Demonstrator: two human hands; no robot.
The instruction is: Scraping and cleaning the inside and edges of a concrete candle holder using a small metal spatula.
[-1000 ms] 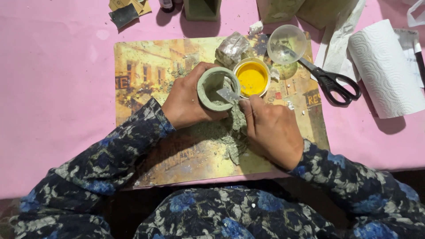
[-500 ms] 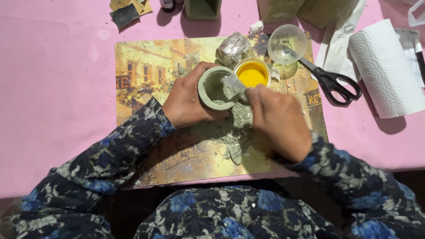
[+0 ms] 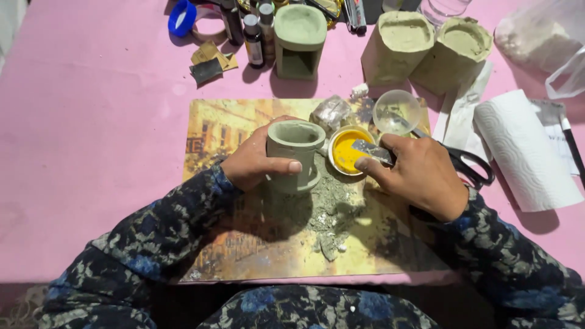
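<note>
My left hand (image 3: 256, 163) grips a grey-green clay cup (image 3: 295, 155) that stands upright on a picture-printed board (image 3: 225, 244). My right hand (image 3: 420, 173) pinches a small flat metal scraper (image 3: 372, 151), its tip over a round dish of yellow liquid (image 3: 347, 149) just right of the cup. Grey clay crumbs (image 3: 332, 213) lie heaped on the board below the cup and dish.
A clear plastic bowl (image 3: 396, 113) and black scissors (image 3: 469, 167) lie right of the dish. A paper towel roll (image 3: 524, 149) sits far right. At the back stand several clay vessels (image 3: 402, 45), small dark bottles (image 3: 253, 39) and blue tape (image 3: 181, 17) on the pink cloth (image 3: 91, 152).
The view has widened and shifted back. My left hand has set the cup upright on the board. My right hand moved the scraper from the cup's rim to the yellow dish.
</note>
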